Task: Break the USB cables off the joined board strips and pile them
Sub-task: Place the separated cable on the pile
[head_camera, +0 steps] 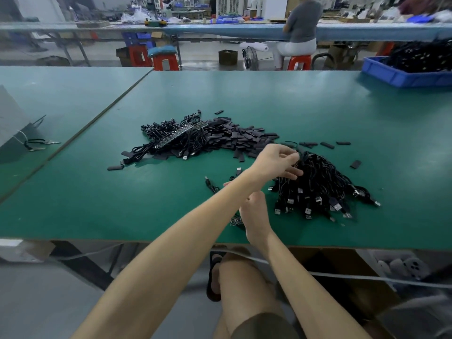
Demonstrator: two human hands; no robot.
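Reaching across, left hand (277, 162) pinches a cable (301, 157) over the pile (322, 189) — likely adding it there; right hand (254, 214), fingers curled, holds a strip (235, 220) ready.

Left of the cable pile (318, 187), the fingers of the right hand (254, 216) are hidden beneath the left forearm (195, 216), and a board strip (235, 220) is mostly covered. Beyond the pile, a blue bin (391, 74) is cut off.

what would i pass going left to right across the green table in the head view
grey bag → heap of board strips with cables → pile of loose cables → blue bin
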